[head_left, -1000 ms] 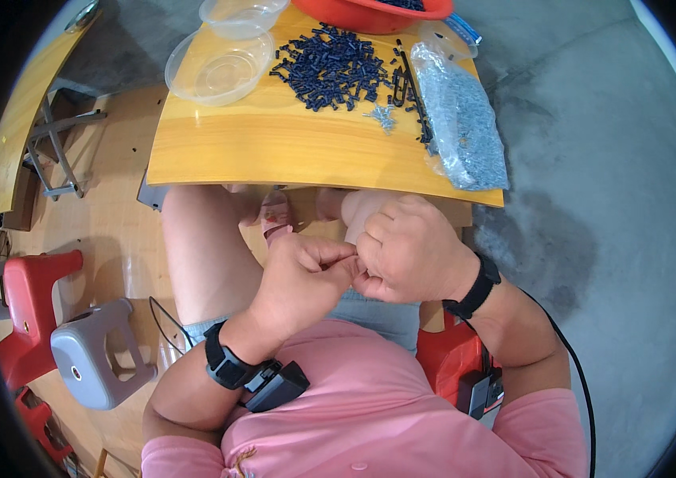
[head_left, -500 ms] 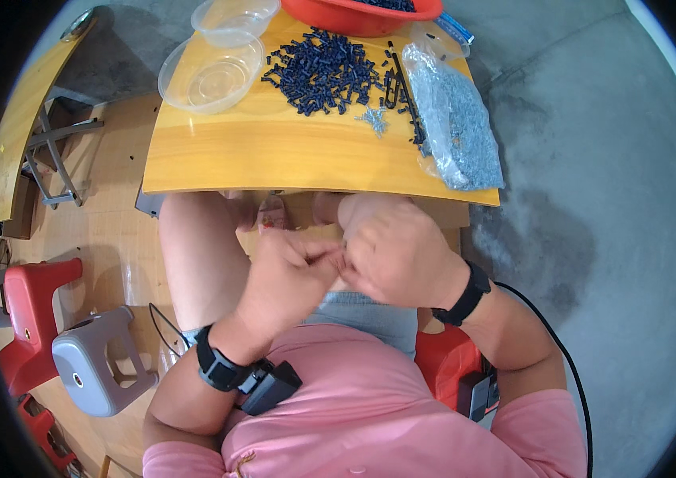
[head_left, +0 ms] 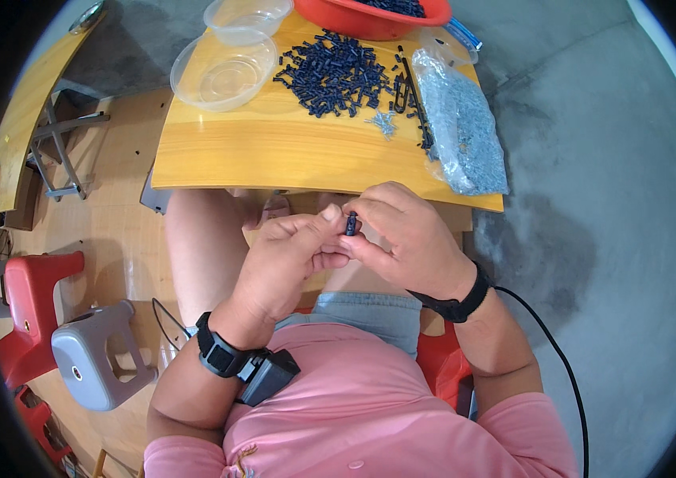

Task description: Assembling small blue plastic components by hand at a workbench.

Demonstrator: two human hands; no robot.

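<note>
A small dark-blue plastic part (head_left: 350,224) stands upright between my two hands, above my lap and just short of the table's front edge. My right hand (head_left: 409,243) pinches it between thumb and forefinger. From the other side my left hand (head_left: 286,251) closes on it, thumb raised and the other fingers curled; the exact contact of its fingertips is partly hidden. On the table lies a heap of similar dark-blue parts (head_left: 334,76). Next to the heap is a little pile of thin silvery pins (head_left: 383,123).
Two clear plastic bowls (head_left: 225,73) stand at the table's far left. A red basin (head_left: 354,24) holds more dark parts at the back. A clear bag of silvery pins (head_left: 465,131) lies at the right, beside a black rod-like tool (head_left: 413,88). Stools (head_left: 103,358) stand at lower left.
Both hands have risen slightly towards the table. My right hand has turned and opened its grip outward, so the small dark part now shows between the fingers.
</note>
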